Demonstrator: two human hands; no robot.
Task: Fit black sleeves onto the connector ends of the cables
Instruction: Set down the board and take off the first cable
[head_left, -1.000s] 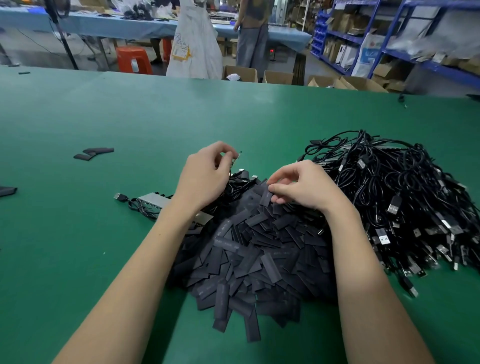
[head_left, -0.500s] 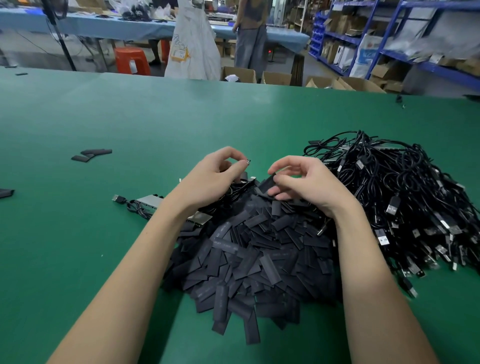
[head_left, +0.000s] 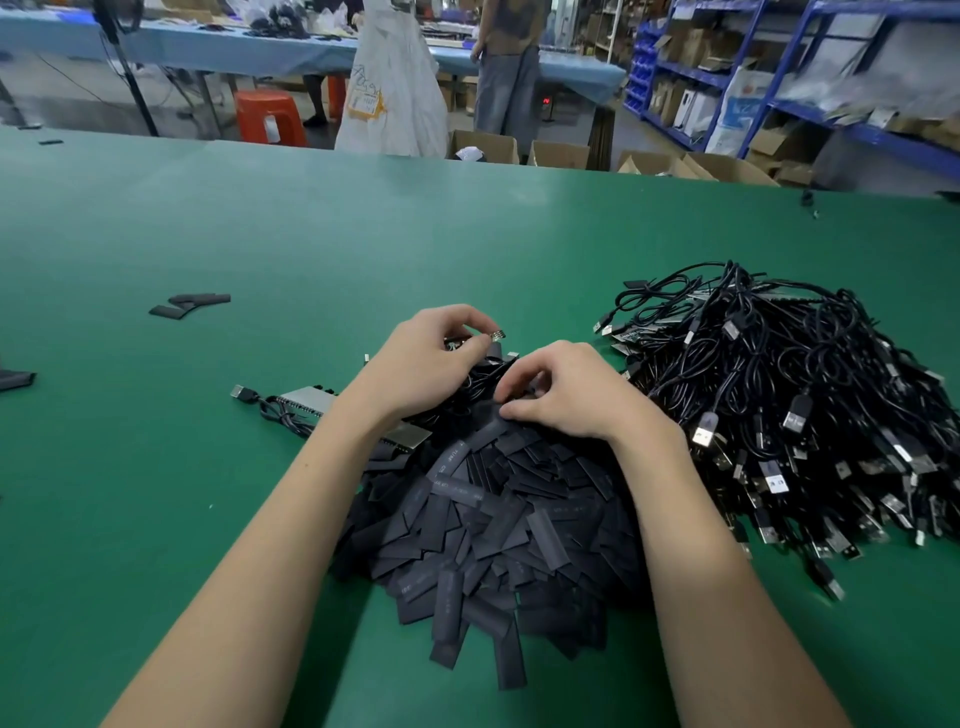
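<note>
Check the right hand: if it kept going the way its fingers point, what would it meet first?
The right hand points left and slightly down, fingers curled at the top of the sleeve pile. It would likely meet those sleeves first, then the left hand; depth is unclear.

Faint pale print runs along the black sleeves (head_left: 470, 480) — too small to read.

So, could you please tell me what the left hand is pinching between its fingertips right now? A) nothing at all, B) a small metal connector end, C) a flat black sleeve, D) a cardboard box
B: the left hand pinches a small metal connector end, which pokes out past thumb and forefinger above the pile of black sleeves.
</note>
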